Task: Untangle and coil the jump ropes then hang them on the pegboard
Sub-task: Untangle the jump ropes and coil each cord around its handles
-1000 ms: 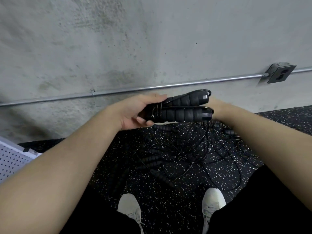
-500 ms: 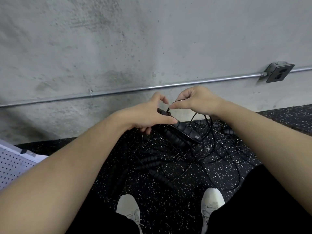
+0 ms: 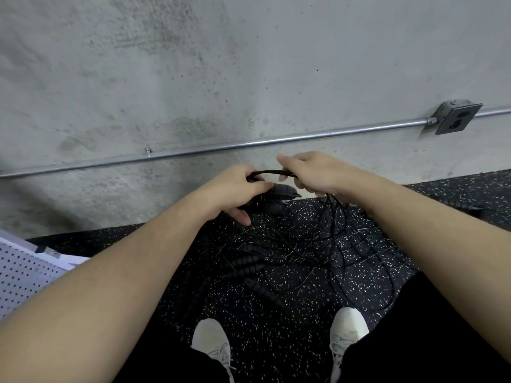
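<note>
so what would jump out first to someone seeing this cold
Two bare hands meet at centre, the left hand and right hand both gripping a short arc of black rope stretched between them. Below them a tangle of jump ropes sprawls over the speckled black floor, just ahead of two white shoes. A white pegboard shows at the left edge.
</note>
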### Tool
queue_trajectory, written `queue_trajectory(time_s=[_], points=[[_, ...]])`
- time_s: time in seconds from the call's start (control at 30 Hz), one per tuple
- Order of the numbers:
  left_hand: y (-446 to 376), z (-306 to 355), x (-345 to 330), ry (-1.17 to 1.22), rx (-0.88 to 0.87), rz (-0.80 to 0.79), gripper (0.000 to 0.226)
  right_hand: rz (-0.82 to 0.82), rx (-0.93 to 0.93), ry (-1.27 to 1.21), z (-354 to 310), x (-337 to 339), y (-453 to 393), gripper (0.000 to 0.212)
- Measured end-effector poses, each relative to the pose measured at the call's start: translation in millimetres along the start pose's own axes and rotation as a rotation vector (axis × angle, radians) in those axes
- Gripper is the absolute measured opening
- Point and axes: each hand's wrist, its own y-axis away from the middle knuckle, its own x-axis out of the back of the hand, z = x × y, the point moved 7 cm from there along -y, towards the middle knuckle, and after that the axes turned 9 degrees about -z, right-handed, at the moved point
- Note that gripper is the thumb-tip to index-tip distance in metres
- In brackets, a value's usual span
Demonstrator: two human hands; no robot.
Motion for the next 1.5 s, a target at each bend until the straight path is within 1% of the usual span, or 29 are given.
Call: queue_trajectory(time_s=[0.07, 0.17, 0.23, 0.3, 0.37, 0.43, 0.57, 0.67, 0.73, 0.83, 0.97, 1.03, 1.13, 1.23, 1.3, 1.33, 1.37, 1.4, 1.47, 1.5], points=[[-2.1, -0.9, -0.8, 0.079, -0.015, 0.011, 0.013, 0.0, 0.016, -0.007, -2.9, 1.2, -2.3, 0.053], [-3.5, 1.7, 1.6, 0.187, -0.045, 0.055, 0.006, -0.03, 0.057, -0.115, -4.7, -0.6, -7.7, 0.043], [-4.9, 2.1, 2.4, 0.322, -0.04, 0.08, 0.012, -0.113, 0.063, -0.189, -4.0, -8.5, -9.9, 0.037], [-6.5, 1.5, 1.1, 0.441, -0.017, 0.093, 0.025, -0.195, 0.079, -0.305, -5.2, -16.9, -9.0, 0.03], [-5.8, 2.7, -2.5, 0.543, -0.002, 0.061, 0.032, -0.221, 0.091, -0.372, -7.2, -19.5, -6.5, 0.025], [-3.0, 8.0, -4.8, 0.597, -0.023, -0.005, 0.029, -0.205, 0.115, -0.397, -8.2, -17.6, -5.6, 0.024], [2.7, 16.0, -5.6, 0.694, -0.082, -0.101, 0.022, -0.076, 0.129, -0.327, -3.5, -3.6, -6.9, 0.03], [6.9, 19.6, -4.4, 0.711, -0.118, -0.126, 0.021, -0.055, 0.127, -0.245, -3.5, 1.1, -6.3, 0.041], [8.8, 20.9, -2.5, 0.72, -0.147, -0.131, 0.027, -0.071, 0.124, -0.215, -3.9, 1.9, -5.0, 0.05], [9.8, 21.3, -0.2, 0.759, -0.184, -0.123, 0.036, -0.06, 0.113, -0.194, -4.6, 4.7, -2.1, 0.056], [13.0, 28.4, -3.6, 0.795, -0.257, -0.169, 0.036, -0.056, 0.169, -0.268, -4.5, 6.1, 1.3, 0.052], [15.0, 30.7, -5.4, 0.807, -0.278, -0.199, 0.034, -0.017, 0.198, -0.305, -4.1, 8.3, 2.7, 0.05], [14.9, 34.1, -6.2, 0.853, -0.327, -0.225, 0.04, 0.034, 0.251, -0.444, -5.9, 9.6, 1.8, 0.042], [15.6, 37.3, -2.1, 0.887, -0.393, -0.242, 0.048, 0.083, 0.285, -0.555, -9.3, 11.0, 0.1, 0.048], [18.2, 40.4, -2.6, 0.902, -0.422, -0.287, 0.048, 0.11, 0.287, -0.572, -9.5, 12.1, -0.9, 0.048], [18.3, 41.0, -3.3, 0.899, -0.422, -0.286, 0.046, 0.12, 0.281, -0.568, -8.8, 12.6, -1.2, 0.049], [17.5, 40.6, -4.1, 0.883, -0.401, -0.251, 0.045, 0.122, 0.281, -0.557, -8.1, 12.6, -1.5, 0.049], [14.7, 38.2, -4.2, 0.861, -0.362, -0.188, 0.049, 0.119, 0.285, -0.545, -7.5, 11.8, -2.1, 0.049], [10.5, 34.1, -4.6, 0.844, -0.293, -0.082, 0.062, 0.102, 0.309, -0.537, -7.4, 9.8, -2.7, 0.045], [9.3, 33.6, -4.3, 0.854, -0.277, -0.06, 0.061, 0.09, 0.325, -0.541, -7.9, 8.8, -2.4, 0.041]])
